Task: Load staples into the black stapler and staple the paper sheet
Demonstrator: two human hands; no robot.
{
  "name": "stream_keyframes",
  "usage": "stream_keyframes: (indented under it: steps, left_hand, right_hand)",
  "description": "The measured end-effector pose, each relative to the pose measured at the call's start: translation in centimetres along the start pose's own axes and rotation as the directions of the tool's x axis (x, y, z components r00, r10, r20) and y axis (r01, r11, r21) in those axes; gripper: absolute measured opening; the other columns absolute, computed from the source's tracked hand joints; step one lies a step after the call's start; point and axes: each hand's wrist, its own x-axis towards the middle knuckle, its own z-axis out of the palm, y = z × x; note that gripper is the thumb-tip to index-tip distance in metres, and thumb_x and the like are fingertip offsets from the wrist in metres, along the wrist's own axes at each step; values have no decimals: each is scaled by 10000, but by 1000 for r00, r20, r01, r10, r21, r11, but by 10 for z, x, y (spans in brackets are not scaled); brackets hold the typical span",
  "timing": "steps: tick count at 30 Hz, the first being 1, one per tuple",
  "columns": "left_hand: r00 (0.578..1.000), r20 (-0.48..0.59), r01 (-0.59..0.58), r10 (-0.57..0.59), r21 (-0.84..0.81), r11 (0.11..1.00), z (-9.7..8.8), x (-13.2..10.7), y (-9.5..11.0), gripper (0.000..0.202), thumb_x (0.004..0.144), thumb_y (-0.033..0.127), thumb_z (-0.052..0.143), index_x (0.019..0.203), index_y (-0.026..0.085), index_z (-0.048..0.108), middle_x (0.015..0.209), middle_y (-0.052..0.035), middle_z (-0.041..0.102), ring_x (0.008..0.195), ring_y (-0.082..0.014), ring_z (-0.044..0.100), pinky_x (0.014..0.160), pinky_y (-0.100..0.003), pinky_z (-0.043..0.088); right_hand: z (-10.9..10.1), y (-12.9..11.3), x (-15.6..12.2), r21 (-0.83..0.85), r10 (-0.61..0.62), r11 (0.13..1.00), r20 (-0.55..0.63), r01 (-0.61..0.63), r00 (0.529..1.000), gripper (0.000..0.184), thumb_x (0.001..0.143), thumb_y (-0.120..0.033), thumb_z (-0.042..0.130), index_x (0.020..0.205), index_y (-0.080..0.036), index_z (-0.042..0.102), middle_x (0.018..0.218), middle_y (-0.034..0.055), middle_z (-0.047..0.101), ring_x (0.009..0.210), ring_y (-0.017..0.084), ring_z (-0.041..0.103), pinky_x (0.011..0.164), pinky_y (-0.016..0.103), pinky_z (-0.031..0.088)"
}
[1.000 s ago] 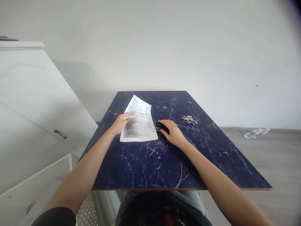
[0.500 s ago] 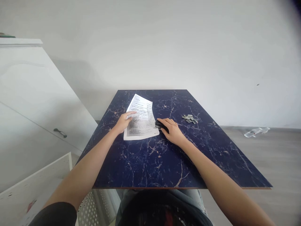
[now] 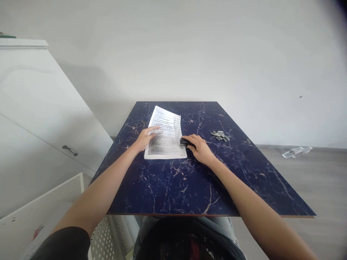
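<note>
So the main change over the last second is the printed paper [image 3: 165,142]: it's slid a bit to the right, it sits straighter, and its right edge doesn't bow as much as it did a second ago. That edge now meets the nose of the black thing [image 3: 187,142] I've got, which looks like a stapler to me. They overlap at the lower part of the edge, though I honestly can't tell whether the sheet is inside the mouth or just lying against it.

My left grip [image 3: 144,139] is closed on the paper's left edge, with thumb and index finger showing on the printed side. My right grip [image 3: 200,148] is wrapped over the stapler from its right side and has hardly moved, so I'd say the left is doing the shifting. Can't tell if the right is pressing down; I see no squeeze from up here.

What it means for the job, imo: paper and tool are about lined up, but I see no staple in the sheet, so I wouldn't call it fastened.

Rest of the dark blue bench [image 3: 179,191]: a small heap of grey strips [image 3: 220,136] off to the right, same place as before, well apart from both hands.
</note>
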Motion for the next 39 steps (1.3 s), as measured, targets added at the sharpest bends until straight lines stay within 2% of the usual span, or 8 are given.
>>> stream_keyframes:
  steps: [10, 15, 17, 19, 22, 25, 29, 39]
  left_hand:
    - [999, -33, 42, -42, -3, 999, 1, 3, -7, 447, 852, 406, 660, 1263, 232, 687, 1474, -75, 550, 1391, -293, 463, 1186, -446, 309]
    - [999, -41, 28, -30, -46, 999, 1, 5, -12, 449, 838, 388, 674, 1254, 221, 693, 1451, -88, 570, 1375, -284, 483, 1188, -441, 304]
    - [999, -42, 25, -27, -60, 998, 2, 6, -14, 448, 833, 392, 677, 1246, 222, 697, 1440, -86, 581, 1367, -283, 492, 1187, -443, 305]
    - [999, -43, 18, -21, -64, 998, 2, 6, -14, 438, 831, 394, 676, 1235, 225, 704, 1434, -82, 587, 1364, -280, 495, 1189, -444, 301]
    - [999, -42, 30, -32, -63, 998, 2, 5, -13, 441, 828, 395, 680, 1236, 231, 705, 1446, -81, 577, 1374, -283, 484, 1188, -445, 301]
    - [998, -38, 44, -47, -68, 997, 1, 5, -12, 452, 826, 403, 682, 1243, 230, 701, 1455, -79, 568, 1384, -284, 471, 1186, -441, 304]
    - [998, -29, 49, -51, -74, 996, 1, 5, -11, 468, 830, 419, 677, 1253, 219, 693, 1452, -88, 570, 1381, -285, 476, 1183, -436, 306]
    - [999, -24, 35, -36, -61, 998, 2, 6, -10, 479, 823, 434, 682, 1245, 208, 698, 1434, -105, 584, 1371, -298, 484, 1175, -447, 310]
  right_hand:
    - [1, 1, 1, -9, 6, 1000, -3, -6, 1000, 453, 945, -211, 470, 1381, -297, 556, 1255, 75, 632, 1107, 288, 564, 983, 511, 438]
    - [-6, -5, 7, 14, 91, 996, -212, -90, 973, 384, 974, -356, 458, 1320, -245, 584, 1215, 103, 632, 1118, 297, 565, 979, 476, 447]
    - [-11, -7, 15, 14, 154, 988, -303, -157, 940, 339, 997, -352, 383, 1194, -226, 629, 1114, 111, 648, 1049, 287, 580, 942, 450, 460]
    - [-13, -9, 31, -21, 200, 976, -321, -218, 926, 329, 1001, -340, 342, 1043, -220, 645, 1022, 111, 650, 985, 280, 581, 932, 442, 454]
    - [-5, -7, 64, -100, 290, 943, -227, -319, 930, 288, 984, -361, 367, 993, -202, 607, 1017, 134, 645, 1016, 298, 566, 965, 461, 425]
    - [14, -3, 98, -140, 461, 870, -106, -472, 881, 368, 966, -460, 404, 1117, -156, 545, 1150, 198, 618, 1110, 353, 543, 954, 501, 425]
    - [36, 3, 117, -191, 549, 829, 90, -526, 831, 445, 968, -448, 378, 1219, -98, 489, 1255, 264, 578, 1192, 397, 524, 962, 523, 421]
    - [41, -12, 109, -268, 537, 821, 69, -503, 840, 429, 962, -366, 349, 1280, -102, 466, 1302, 275, 525, 1236, 433, 475, 947, 609, 431]
